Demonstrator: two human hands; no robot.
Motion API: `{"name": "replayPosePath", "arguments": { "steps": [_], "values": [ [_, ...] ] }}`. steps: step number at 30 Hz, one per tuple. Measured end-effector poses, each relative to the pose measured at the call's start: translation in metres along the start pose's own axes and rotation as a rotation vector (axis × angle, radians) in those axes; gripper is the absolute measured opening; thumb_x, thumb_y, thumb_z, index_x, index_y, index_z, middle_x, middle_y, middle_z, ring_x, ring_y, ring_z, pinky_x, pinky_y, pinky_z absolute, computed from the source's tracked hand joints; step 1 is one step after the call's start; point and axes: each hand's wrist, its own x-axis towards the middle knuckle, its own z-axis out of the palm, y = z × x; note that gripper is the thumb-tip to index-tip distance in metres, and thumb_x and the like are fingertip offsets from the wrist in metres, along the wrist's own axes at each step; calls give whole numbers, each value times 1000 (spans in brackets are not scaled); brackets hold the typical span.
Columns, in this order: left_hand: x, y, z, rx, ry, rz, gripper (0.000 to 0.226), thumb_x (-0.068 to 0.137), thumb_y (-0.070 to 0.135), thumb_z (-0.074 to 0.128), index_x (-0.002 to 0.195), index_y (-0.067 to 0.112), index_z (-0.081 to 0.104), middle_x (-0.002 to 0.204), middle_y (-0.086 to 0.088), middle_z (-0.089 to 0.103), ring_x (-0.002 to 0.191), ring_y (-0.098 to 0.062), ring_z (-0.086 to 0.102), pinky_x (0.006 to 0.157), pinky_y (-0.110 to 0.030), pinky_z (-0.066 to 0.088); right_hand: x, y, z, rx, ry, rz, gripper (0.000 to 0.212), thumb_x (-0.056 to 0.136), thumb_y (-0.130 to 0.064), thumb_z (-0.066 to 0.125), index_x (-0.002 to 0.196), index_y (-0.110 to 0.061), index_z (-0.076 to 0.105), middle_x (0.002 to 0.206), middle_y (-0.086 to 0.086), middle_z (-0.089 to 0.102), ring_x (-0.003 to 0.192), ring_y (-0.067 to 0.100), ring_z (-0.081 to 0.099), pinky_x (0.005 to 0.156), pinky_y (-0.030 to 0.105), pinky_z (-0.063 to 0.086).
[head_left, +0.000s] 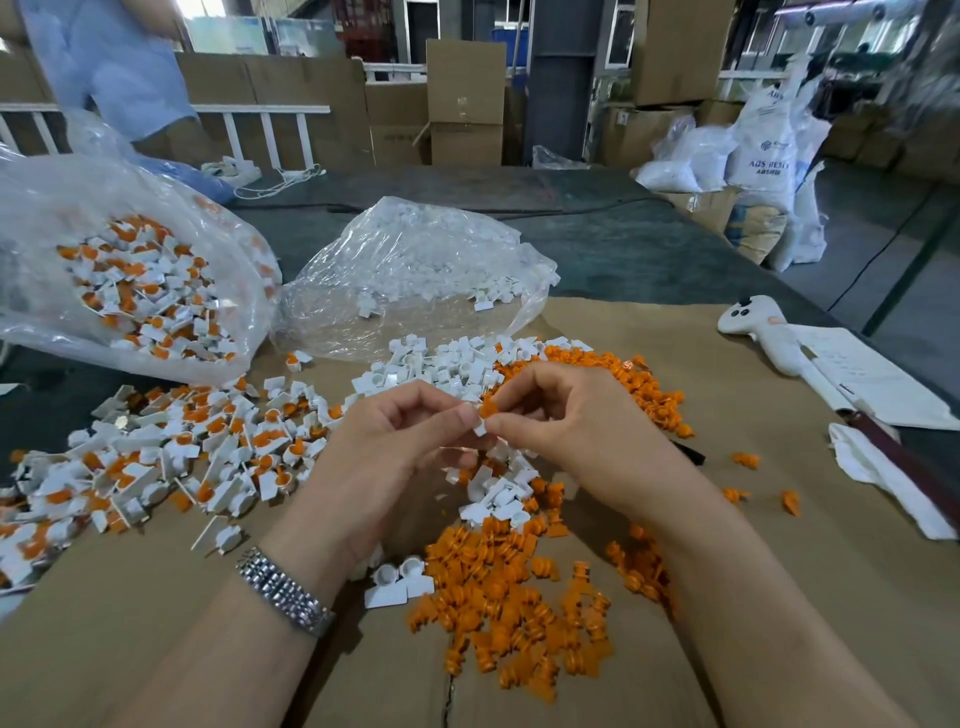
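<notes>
- Left hand (395, 441) pinches one white clip (480, 429) above the cardboard's (156, 597) middle.
- Right hand (561, 415) pinches one orange plug (488, 409), which touches the clip.
- Two at the far edge: left bag (130, 197), middle bag (415, 249).

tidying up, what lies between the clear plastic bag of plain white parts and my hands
In the head view, a loose heap of small white plastic pieces lies between the clear plastic bag and the left hand and right hand.

A dark grey surface (649, 249) carries a brown cardboard sheet (753, 545). On the sheet lie loose orange plastic plugs (519, 613) at six o'clock, white plastic caps (441, 369) at twelve and joined white-and-orange pieces (171, 457) at nine. A clear plastic bag of joined pieces (130, 280) lies at ten, a clear plastic bag of white caps (415, 270) at twelve, and a white handheld controller (758, 332) and paper sheets (872, 384) at three.
</notes>
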Motion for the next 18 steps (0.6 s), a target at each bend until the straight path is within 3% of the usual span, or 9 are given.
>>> {"name": "replayPosePath", "arguments": {
  "steps": [5,8,18],
  "values": [
    [1,4,-3,-233,-85,-81,5,80,14,78,82,9,77,91,-22,74,88,-31,76,67,-24,59,-5,-3,-10,103,-121,-79,29,88,-12,76,114,-24,71,89,-2,70,79,6,68,78,20,57],
    [0,5,-4,-235,-104,-90,4,82,10,77,84,6,76,95,-26,73,89,-32,76,68,-25,60,-5,-2,-7,24,-89,-137,22,89,-14,75,110,-21,74,83,-7,71,77,2,69,74,14,52],
    [-1,7,-4,-214,-46,-78,20,70,17,86,86,10,77,89,-17,73,79,-25,74,57,-24,57,-3,-1,1,-154,50,-269,23,86,-22,78,108,-20,75,89,-9,71,85,6,68,80,27,58]
  ]
}}
